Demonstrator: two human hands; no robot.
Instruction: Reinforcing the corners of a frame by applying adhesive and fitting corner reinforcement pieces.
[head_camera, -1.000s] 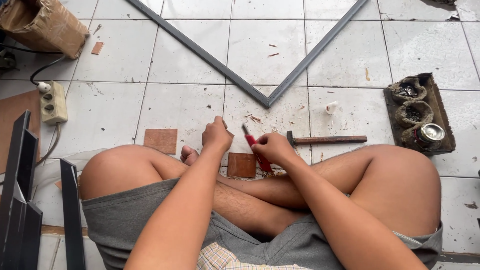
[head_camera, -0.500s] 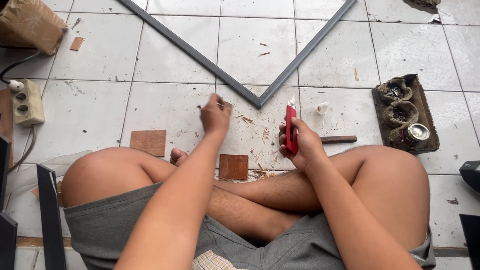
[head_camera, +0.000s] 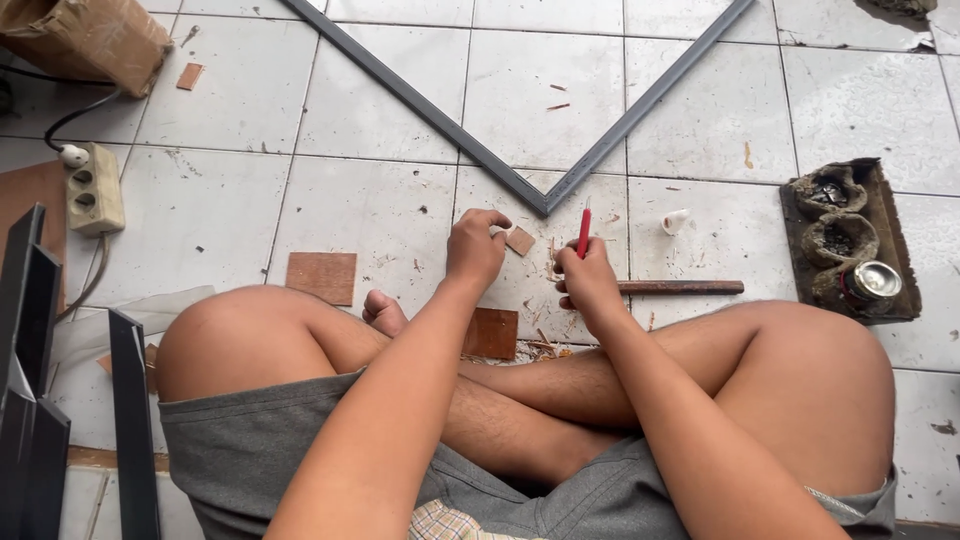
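Left hand (head_camera: 476, 248): fingertips pinch a small wood chip (head_camera: 519, 240) on the tiled floor (head_camera: 370, 200), just below the grey frame corner (head_camera: 543, 203).
Right hand (head_camera: 585, 278): fist closed around an upright red cutter (head_camera: 583, 232).
Technique: steady the chip; probably cut away from the fingers.
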